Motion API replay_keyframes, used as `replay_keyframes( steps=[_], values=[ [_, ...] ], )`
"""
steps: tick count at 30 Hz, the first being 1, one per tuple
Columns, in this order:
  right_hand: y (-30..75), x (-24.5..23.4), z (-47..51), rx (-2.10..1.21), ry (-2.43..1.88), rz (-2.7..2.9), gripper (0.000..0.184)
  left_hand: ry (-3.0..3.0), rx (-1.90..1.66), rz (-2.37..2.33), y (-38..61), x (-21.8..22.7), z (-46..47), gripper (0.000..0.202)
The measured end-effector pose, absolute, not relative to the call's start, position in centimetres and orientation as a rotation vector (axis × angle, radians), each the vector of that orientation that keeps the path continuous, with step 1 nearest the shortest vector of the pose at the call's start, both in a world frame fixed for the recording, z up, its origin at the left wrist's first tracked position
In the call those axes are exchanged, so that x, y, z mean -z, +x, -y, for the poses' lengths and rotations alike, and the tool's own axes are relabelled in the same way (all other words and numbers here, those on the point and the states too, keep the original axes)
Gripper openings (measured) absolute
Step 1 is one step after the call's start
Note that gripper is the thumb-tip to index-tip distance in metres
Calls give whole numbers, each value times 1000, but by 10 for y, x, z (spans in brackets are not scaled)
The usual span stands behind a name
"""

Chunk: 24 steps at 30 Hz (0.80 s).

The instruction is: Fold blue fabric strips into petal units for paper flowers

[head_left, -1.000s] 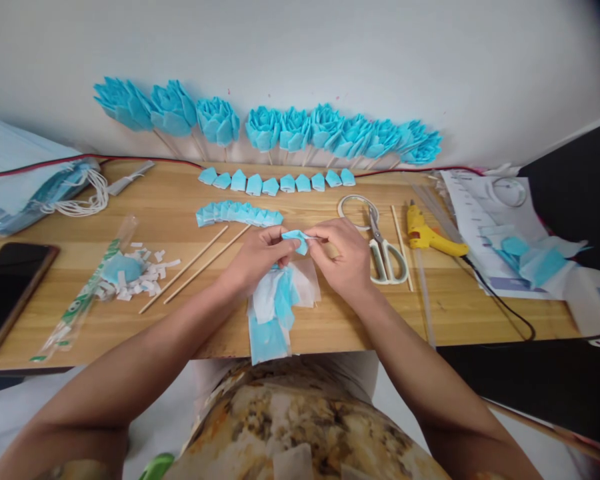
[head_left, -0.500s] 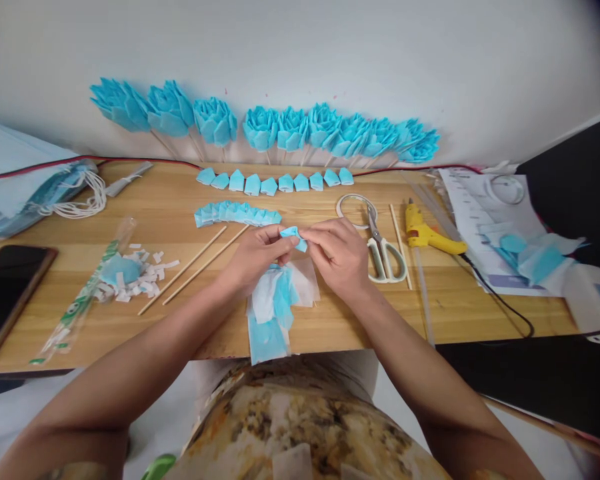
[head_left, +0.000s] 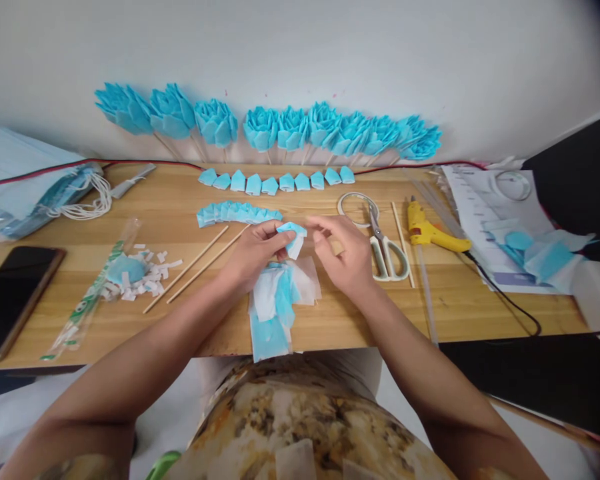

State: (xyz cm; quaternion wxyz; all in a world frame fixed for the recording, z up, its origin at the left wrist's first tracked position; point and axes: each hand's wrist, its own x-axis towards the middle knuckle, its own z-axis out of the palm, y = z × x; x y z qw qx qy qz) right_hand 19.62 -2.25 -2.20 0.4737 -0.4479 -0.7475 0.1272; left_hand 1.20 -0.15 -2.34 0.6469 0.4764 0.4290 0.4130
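My left hand [head_left: 257, 252] pinches a small folded blue-and-white fabric piece [head_left: 295, 244] between thumb and fingers. Just right of it, my right hand [head_left: 344, 253] is apart from the piece, its fingers loosely curled and parted with nothing visible in them. Below my hands, loose blue and white fabric pieces [head_left: 271, 337] lie at the table's front edge. Beyond them is a tight row of folded blue petals [head_left: 239, 213], with a spaced row of pointed blue petals [head_left: 253, 184] further back.
Blue fabric flowers [head_left: 261, 128] on sticks lean against the wall. Scissors [head_left: 393, 260], a tape roll [head_left: 341, 207] and a yellow glue gun [head_left: 423, 230] lie at right. Left are wooden sticks [head_left: 185, 270], white scraps [head_left: 153, 285] and a phone [head_left: 17, 300].
My right hand has let go of the folded piece and moved slightly right. The piece has turned in my left hand, now showing more of its white side.
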Motion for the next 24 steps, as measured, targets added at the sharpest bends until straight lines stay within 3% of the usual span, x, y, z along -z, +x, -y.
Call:
replay_keyframes(
  steps=[5, 24],
  values=[
    [198, 20, 21, -736, -1199, 1638, 32, 1093, -937, -984, 12, 26, 1, 23],
    [198, 23, 16, -1173, -1147, 1398, 26, 1127, -865, -959, 15, 22, 3, 30]
  ],
)
